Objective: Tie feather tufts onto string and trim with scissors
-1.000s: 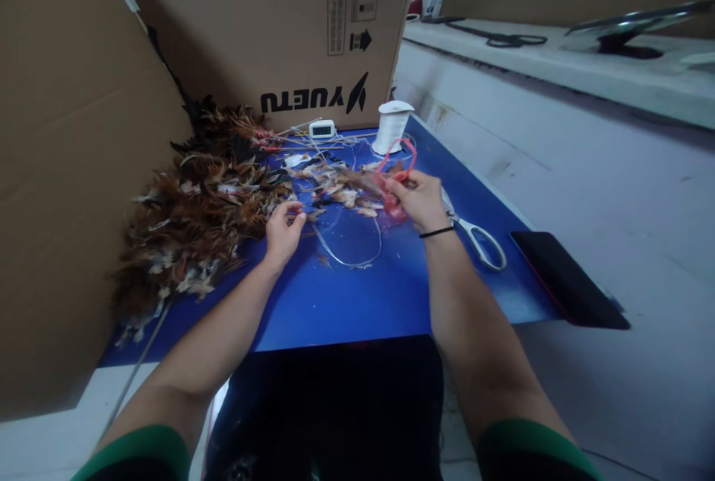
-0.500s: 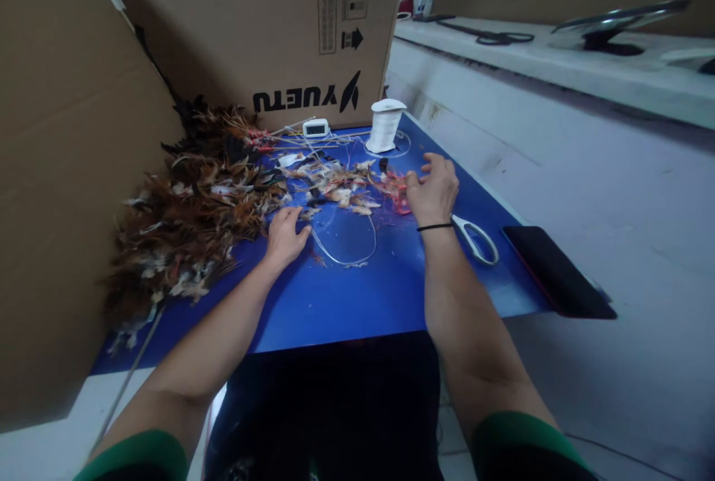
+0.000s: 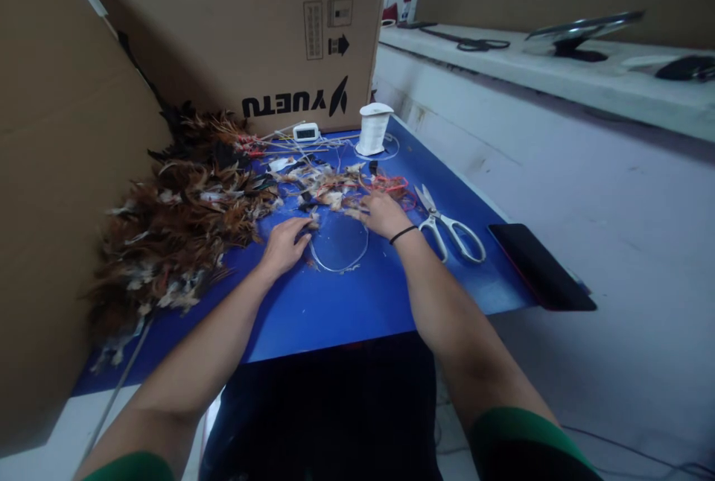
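My left hand (image 3: 286,249) rests low over the blue table, thumb and fingers apart, its fingertips touching a small feather tuft (image 3: 313,221). My right hand (image 3: 385,214) bends inward with its fingertips closed at a pale brown feather (image 3: 354,213) on the near edge of the loose feathers (image 3: 334,200). Between the hands a thin white cord (image 3: 338,270) curves in a loop on the table. Pink-red strands (image 3: 395,183) lie just beyond my right hand. White-handled scissors (image 3: 450,231) lie partly open to the right of it.
A large bundle of brown feathers (image 3: 173,235) fills the left side. Farther back stand a white spool (image 3: 373,129) and a small digital timer (image 3: 305,132). A black phone (image 3: 539,265) lies at the right edge. Cardboard (image 3: 223,19) walls off the back and left; a ledge (image 3: 558,68) runs along the right.
My right hand has moved left from the pink-red strands to the feathers, uncovering the scissors' blades. My left hand has shifted slightly right. The view has turned a little.
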`<state>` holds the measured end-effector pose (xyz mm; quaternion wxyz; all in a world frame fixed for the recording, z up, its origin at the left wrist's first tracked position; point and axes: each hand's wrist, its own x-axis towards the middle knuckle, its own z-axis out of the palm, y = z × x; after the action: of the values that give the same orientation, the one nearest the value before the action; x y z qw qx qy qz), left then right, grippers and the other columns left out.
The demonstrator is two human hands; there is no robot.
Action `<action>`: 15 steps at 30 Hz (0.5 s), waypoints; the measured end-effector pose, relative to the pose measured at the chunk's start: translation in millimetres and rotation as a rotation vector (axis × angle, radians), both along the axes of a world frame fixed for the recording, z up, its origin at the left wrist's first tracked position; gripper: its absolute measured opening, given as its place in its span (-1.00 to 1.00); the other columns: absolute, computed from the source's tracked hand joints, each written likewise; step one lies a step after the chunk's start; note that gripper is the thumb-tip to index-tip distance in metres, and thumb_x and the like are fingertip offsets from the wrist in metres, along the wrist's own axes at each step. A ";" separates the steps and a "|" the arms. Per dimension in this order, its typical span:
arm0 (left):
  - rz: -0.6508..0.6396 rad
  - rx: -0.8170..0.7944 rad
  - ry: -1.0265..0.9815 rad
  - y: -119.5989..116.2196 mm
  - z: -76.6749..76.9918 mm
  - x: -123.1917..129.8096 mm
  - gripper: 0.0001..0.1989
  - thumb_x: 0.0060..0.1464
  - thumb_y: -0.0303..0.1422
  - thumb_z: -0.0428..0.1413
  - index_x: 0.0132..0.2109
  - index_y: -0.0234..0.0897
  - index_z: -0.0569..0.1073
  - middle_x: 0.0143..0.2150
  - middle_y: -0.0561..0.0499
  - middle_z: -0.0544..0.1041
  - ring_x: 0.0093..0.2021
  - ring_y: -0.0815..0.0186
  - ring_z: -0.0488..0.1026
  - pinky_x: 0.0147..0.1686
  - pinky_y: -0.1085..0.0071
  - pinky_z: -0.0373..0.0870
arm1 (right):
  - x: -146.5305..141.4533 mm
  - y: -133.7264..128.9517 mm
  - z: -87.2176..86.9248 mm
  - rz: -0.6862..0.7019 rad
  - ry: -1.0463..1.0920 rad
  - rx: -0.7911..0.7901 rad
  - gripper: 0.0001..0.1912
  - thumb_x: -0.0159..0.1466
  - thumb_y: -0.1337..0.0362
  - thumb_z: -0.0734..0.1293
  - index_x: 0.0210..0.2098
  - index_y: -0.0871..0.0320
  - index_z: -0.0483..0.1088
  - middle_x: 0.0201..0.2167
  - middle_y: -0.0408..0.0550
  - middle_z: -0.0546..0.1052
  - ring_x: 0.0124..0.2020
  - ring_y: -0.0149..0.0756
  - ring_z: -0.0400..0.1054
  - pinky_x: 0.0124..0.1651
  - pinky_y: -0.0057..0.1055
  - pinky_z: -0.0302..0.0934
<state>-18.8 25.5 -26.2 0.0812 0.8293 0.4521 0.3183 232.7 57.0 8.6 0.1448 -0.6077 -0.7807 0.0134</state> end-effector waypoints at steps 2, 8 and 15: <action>0.010 0.000 -0.033 -1.4 1.2 0.7 -0.68 0.10 -0.39 0.05 0.02 -0.21 0.44 -0.01 -0.10 0.52 0.03 0.19 0.45 0.06 0.16 0.37 | -2.1 1.4 -1.2 -0.025 0.002 -0.048 -0.79 0.23 0.35 0.27 -0.18 0.28 0.48 -0.09 0.24 0.47 -0.01 -0.10 0.34 0.06 -0.23 0.20; 0.073 0.075 -0.140 -4.0 7.6 2.3 -0.79 0.12 -0.38 0.05 -0.09 -0.24 0.48 -0.09 -0.08 0.54 -0.02 0.23 0.46 0.05 0.21 0.38 | -0.4 5.0 1.8 -0.038 0.204 0.051 -0.81 0.21 0.43 0.22 -0.25 0.26 0.46 -0.25 0.12 0.54 -0.19 -0.21 0.41 -0.10 -0.35 0.24; 0.162 0.058 -0.244 -3.9 9.3 1.1 -0.80 0.12 -0.35 0.05 -0.12 -0.23 0.49 -0.12 -0.07 0.52 -0.06 0.24 0.45 -0.03 0.24 0.41 | 5.7 3.6 6.1 -0.066 0.320 0.094 -0.83 0.21 0.35 0.24 -0.27 0.20 0.47 -0.35 0.01 0.55 -0.31 -0.28 0.42 -0.20 -0.42 0.22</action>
<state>-17.6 21.6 -16.9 0.0856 0.7474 0.4948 0.4350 238.4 60.6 14.7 0.2960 -0.6157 -0.7270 0.0685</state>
